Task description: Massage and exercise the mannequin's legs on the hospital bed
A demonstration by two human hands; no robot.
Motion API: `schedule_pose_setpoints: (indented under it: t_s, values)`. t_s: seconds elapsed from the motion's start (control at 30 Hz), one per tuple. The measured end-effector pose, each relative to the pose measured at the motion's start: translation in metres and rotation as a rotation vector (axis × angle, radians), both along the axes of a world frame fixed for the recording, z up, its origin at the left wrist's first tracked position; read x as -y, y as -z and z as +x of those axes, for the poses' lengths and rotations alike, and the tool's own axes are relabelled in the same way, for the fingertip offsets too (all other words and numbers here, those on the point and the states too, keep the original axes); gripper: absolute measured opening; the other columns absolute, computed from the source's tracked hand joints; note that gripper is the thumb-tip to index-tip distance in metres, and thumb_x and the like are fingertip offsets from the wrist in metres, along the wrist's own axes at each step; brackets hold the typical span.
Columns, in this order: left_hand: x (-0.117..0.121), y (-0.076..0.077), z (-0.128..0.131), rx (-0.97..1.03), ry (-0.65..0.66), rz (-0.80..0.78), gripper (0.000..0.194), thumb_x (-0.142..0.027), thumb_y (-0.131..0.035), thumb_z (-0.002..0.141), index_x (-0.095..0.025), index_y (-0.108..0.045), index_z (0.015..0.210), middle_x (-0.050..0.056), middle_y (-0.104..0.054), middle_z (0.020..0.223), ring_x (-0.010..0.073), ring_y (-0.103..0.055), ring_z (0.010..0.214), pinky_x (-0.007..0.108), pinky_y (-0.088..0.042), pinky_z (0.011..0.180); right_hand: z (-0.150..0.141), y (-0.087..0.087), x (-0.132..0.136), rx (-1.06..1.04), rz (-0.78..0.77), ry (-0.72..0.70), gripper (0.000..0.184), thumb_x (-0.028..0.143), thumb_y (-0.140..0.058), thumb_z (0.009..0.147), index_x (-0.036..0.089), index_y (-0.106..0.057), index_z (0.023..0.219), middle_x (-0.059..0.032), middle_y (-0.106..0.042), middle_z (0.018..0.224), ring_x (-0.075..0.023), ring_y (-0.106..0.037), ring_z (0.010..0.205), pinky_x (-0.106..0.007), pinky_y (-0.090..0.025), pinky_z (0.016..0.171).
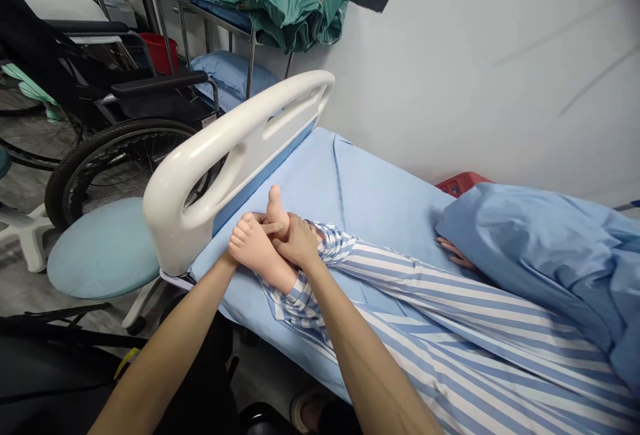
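Note:
Two smooth, mannequin-like bare feet stick out of striped trousers (400,268) on the bed. The near foot (257,248) lies tilted toward the bed's near edge; the far foot (277,212) points its toes upward. My right hand (299,242) is closed round the ankle of the far foot, thumb on the near side. My left hand (271,227) reaches behind the near foot, which hides most of it. Its visible fingers press against the far foot from the footboard side.
A white footboard (240,128) rises just beyond the feet. Past it stand a round stool (103,248) and a wheelchair (135,148). A blue blanket (535,248) covers the body at right, with part of a hand (456,254) showing beneath. The wall borders the bed's far side.

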State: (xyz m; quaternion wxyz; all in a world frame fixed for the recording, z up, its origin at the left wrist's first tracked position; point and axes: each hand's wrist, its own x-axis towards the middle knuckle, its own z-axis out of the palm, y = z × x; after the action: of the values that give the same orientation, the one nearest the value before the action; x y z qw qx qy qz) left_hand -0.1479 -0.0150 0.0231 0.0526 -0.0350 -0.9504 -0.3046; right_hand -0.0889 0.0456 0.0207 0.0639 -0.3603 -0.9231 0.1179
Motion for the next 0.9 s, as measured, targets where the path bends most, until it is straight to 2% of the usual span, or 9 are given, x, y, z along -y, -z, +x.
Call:
schedule_pose_setpoints:
  t_s: [0.1,0.27,0.5,0.63,0.77,0.9]
  values:
    - [-0.003,0.009,0.000,-0.125,-0.065,-0.086,0.044,-0.022,-0.007,0.092,-0.018,-0.050,0.083,0.005,-0.045,0.078,0.0189,-0.041,0.072,0.031,-0.028,0.060,0.001,0.001,0.000,0.001,0.001,-0.006,0.046,0.038,-0.053,0.072,0.016,-0.045,0.112,-0.0106,-0.059,0.102,-0.0274,-0.051,0.097,-0.037,-0.031,0.084]
    - [-0.005,0.018,-0.001,-0.187,-0.106,-0.127,0.043,-0.023,-0.008,0.093,-0.018,-0.049,0.080,0.004,-0.044,0.076,0.0174,-0.040,0.070,0.030,-0.027,0.060,0.002,0.004,-0.002,-0.014,0.007,-0.014,0.044,0.034,-0.052,0.072,0.016,-0.045,0.112,-0.0107,-0.058,0.103,-0.0270,-0.050,0.097,-0.038,-0.031,0.084]
    - [-0.004,0.011,0.001,-0.154,-0.084,-0.079,0.040,-0.023,-0.011,0.093,-0.018,-0.049,0.082,0.004,-0.045,0.077,0.0176,-0.042,0.074,0.030,-0.028,0.061,0.001,0.005,-0.002,-0.031,0.012,-0.009,0.038,0.039,-0.053,0.069,0.019,-0.048,0.101,-0.0078,-0.059,0.098,-0.0261,-0.051,0.090,-0.037,-0.031,0.079]
    - [-0.004,0.009,0.003,-0.175,-0.089,-0.144,0.040,-0.022,-0.010,0.093,-0.018,-0.049,0.084,0.004,-0.044,0.078,0.0178,-0.043,0.075,0.030,-0.029,0.061,0.001,0.002,0.000,-0.036,-0.007,-0.001,0.034,0.037,-0.053,0.069,0.018,-0.048,0.097,-0.0075,-0.060,0.094,-0.0247,-0.051,0.086,-0.035,-0.032,0.077]
    - [-0.005,0.012,0.001,-0.186,-0.091,-0.175,0.041,-0.023,-0.009,0.093,-0.018,-0.048,0.086,0.004,-0.044,0.080,0.0178,-0.042,0.074,0.030,-0.030,0.063,0.001,0.001,0.000,-0.036,-0.020,0.003,0.038,0.040,-0.052,0.070,0.018,-0.048,0.100,-0.0085,-0.060,0.095,-0.0257,-0.051,0.088,-0.036,-0.032,0.077]
    - [-0.005,0.014,-0.002,-0.150,-0.097,-0.140,0.040,-0.023,-0.009,0.092,-0.018,-0.049,0.088,0.005,-0.045,0.082,0.0184,-0.042,0.076,0.031,-0.030,0.063,0.001,0.001,-0.002,-0.022,-0.033,0.002,0.044,0.040,-0.054,0.069,0.017,-0.046,0.106,-0.0093,-0.059,0.100,-0.0273,-0.050,0.095,-0.038,-0.031,0.082]
